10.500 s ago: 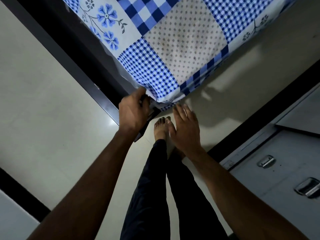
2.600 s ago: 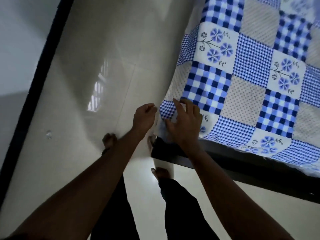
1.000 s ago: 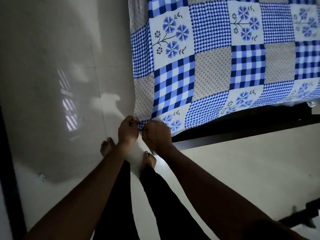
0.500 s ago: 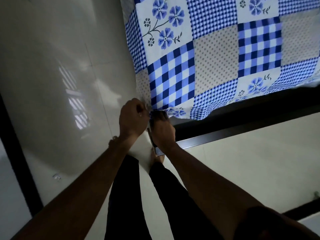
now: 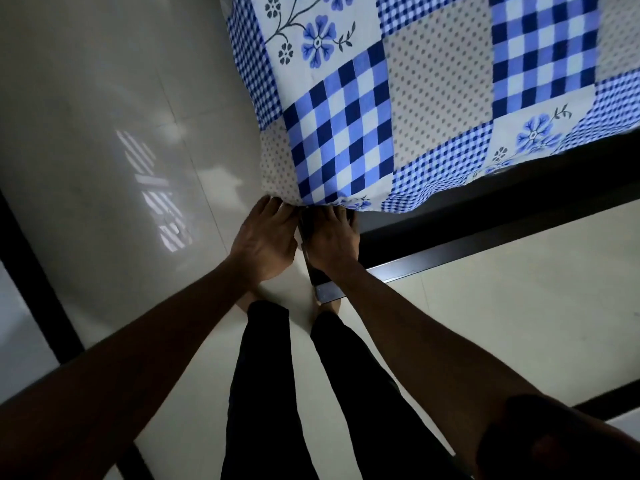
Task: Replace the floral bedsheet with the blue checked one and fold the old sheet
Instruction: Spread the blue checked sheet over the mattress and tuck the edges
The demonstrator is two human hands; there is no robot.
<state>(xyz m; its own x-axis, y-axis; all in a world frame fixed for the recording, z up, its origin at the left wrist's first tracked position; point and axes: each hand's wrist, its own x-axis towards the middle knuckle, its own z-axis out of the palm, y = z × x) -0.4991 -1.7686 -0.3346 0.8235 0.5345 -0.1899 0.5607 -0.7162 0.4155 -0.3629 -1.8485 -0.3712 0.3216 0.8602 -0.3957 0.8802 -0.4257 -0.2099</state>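
At the bed's near corner, the blue checked bedsheet [image 5: 398,116] lies spread, its corner pointing toward the person and its hem running rightward above the dark bed frame [image 5: 485,233]. The left hand [image 5: 263,237] touches the hem with nearly straight fingers. The right hand [image 5: 330,239] reaches under it, fingertips hidden, so its grip cannot be told.

The bedsheet [image 5: 398,109] is a patchwork of blue-and-white checks, fine blue gingham, grey-dotted white and blue flowers; the bed frame [image 5: 485,223] is black; the floor [image 5: 104,116] is glossy off-white.
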